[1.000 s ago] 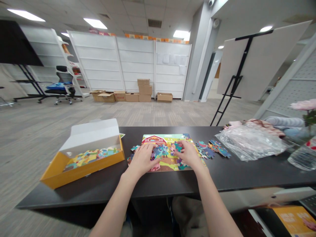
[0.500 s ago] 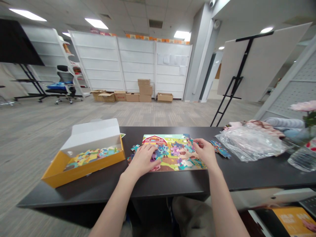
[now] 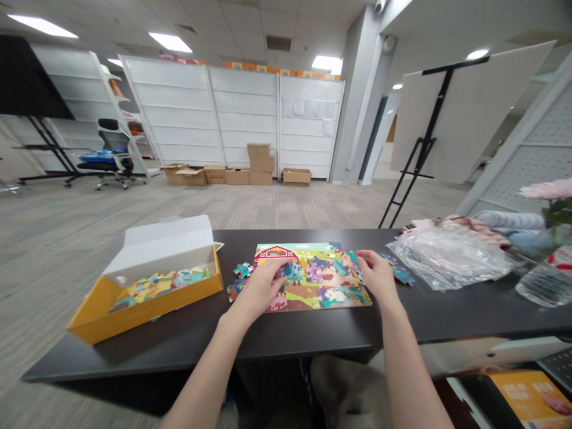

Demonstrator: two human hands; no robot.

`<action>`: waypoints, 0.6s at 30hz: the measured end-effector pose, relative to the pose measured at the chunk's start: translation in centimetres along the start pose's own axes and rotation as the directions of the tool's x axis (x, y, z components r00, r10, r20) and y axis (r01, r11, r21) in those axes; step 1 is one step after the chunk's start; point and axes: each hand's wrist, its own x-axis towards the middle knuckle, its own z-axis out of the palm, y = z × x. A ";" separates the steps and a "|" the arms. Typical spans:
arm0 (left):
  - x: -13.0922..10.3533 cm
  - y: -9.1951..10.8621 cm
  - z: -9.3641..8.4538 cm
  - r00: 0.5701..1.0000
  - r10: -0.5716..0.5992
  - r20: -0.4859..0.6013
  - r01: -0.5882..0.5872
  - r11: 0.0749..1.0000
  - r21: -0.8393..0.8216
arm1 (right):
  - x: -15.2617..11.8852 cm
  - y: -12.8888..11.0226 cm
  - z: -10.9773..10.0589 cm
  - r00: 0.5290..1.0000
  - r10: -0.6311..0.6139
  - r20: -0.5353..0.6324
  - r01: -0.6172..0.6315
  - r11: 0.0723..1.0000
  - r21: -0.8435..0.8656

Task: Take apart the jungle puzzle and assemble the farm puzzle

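Note:
A colourful farm-scene jigsaw puzzle (image 3: 308, 293) with a red barn lies flat on the black table. My left hand (image 3: 263, 287) rests over its left part, fingers stretched out and thumb apart, covering some of the picture. At the right edge of the puzzle, my right hand (image 3: 378, 275) has its thumb and fingers closed on a teal puzzle piece (image 3: 354, 260), partly hidden by the fingertips. Loose puzzle pieces (image 3: 243, 270) lie left of the board beside my left hand. More loose pieces (image 3: 402, 273) sit just beyond my right hand.
An open yellow box (image 3: 156, 307) holding puzzle pieces stands on the left of the black table (image 3: 313, 330). Clear plastic bags (image 3: 449, 259) and folded cloths (image 3: 509, 220) lie to the right, near a clear vase (image 3: 543, 283) with a pink flower.
My right hand has shifted slightly outward from the board's right edge. My left hand has turned a little, its fingers pointing more to the upper right. The view has swung slightly right.

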 end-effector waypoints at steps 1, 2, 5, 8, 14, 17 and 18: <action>0.1 -0.3 0.0 0.999 -0.035 -0.036 0.036 0.999 0.033 | 0.0 -0.1 0.1 1.000 0.002 0.029 -0.003 1.000 0.029; 0.1 -0.6 0.1 0.996 -0.064 -0.065 0.068 0.995 0.072 | 0.0 -0.3 0.3 0.998 0.002 0.063 -0.006 0.998 0.063; -0.1 -0.9 0.2 0.989 -0.081 -0.121 0.107 0.970 0.219 | -0.4 -1.2 0.8 0.987 -0.003 0.160 -0.021 0.989 0.148; -0.3 0.0 0.3 0.981 -0.049 -0.188 0.109 0.938 0.328 | -0.9 -2.5 1.3 0.972 -0.005 0.236 -0.043 0.979 0.198; -0.1 2.9 1.1 0.996 0.063 -0.056 -0.061 0.997 0.041 | -2.0 -4.9 2.3 0.892 -0.097 0.442 -0.061 0.942 0.329; 0.0 4.1 1.5 0.996 0.091 0.017 -0.089 0.992 -0.088 | -2.4 -5.5 2.7 0.833 -0.146 0.534 -0.069 0.930 0.362; 0.0 4.4 1.7 0.994 0.102 0.034 -0.097 0.988 -0.117 | -2.5 -5.6 2.9 0.818 -0.146 0.557 -0.080 0.929 0.361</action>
